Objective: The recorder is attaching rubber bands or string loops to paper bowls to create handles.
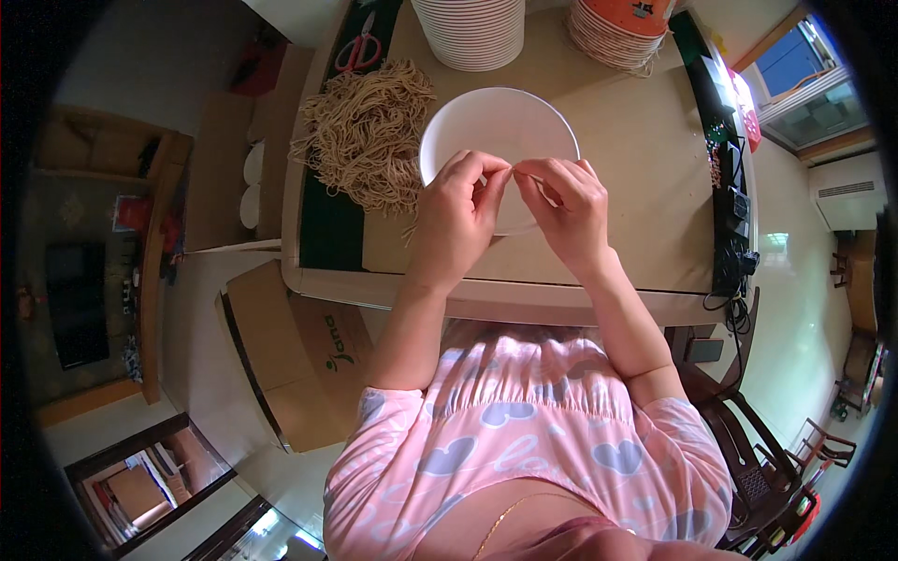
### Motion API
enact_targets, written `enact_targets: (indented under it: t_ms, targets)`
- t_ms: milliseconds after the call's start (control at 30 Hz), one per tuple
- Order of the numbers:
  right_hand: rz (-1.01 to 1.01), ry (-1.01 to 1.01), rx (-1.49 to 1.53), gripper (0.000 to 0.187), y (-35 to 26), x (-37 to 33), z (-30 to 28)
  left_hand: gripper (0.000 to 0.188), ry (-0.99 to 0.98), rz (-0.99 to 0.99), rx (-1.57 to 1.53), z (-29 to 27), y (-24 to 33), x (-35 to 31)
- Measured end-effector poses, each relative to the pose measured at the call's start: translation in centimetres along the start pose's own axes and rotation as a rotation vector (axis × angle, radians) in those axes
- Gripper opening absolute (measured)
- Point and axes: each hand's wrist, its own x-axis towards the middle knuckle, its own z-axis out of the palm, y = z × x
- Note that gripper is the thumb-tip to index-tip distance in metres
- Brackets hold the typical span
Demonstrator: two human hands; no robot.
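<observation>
My left hand [454, 210] and my right hand [572, 208] meet fingertip to fingertip above a white round tub [500, 117]. Each hand pinches thumb against forefinger. Whatever is between the fingertips is too small to make out. The tub's mouth faces up, and my hands cover part of its near rim. Close to its left side lies a loose heap of beige cord pieces [365, 131], a few strands trailing toward my left wrist.
Beyond the tub stands a tall stack of white tubs [472, 33]. An orange tub with cords hanging round it [617, 37] is at the far right. Red-handled scissors [359, 51] lie far left. Black cables [734, 262] line the table's right edge. A cardboard box [299, 360] stands below left.
</observation>
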Motion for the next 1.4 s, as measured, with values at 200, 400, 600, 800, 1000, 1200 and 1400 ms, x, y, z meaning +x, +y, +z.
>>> enact_targets:
  t_ms: [200,400,600,800,1000,1200,1400]
  targets:
    - [0.021,-0.01,0.013,0.008,-0.3,0.3,0.0,0.005,0.037,0.027,0.118,0.4,0.3,0.0]
    - [0.164,-0.101,0.106,0.007,-0.8,0.6,-1.1,0.004,0.056,0.07,0.072,0.2,0.7,0.3]
    - [0.266,-0.003,0.442,0.008,0.0,0.7,-1.9,0.008,-0.037,0.004,0.002,-0.6,1.6,0.2]
    - [0.194,-0.047,0.493,0.01,0.5,0.2,-2.9,0.007,-0.087,-0.136,-0.258,-1.1,3.5,0.3]
    - [0.247,0.034,0.427,0.01,2.3,-1.6,-2.4,0.009,0.052,-0.079,-0.429,-2.4,5.9,0.9]
    - [0.235,0.063,0.341,0.014,3.1,-3.1,-1.6,0.005,0.106,0.031,-0.48,-3.6,6.6,0.8]
    - [0.121,0.113,0.225,0.026,3.4,-3.3,-1.4,0.006,0.16,0.014,-0.36,-3.6,5.3,1.6]
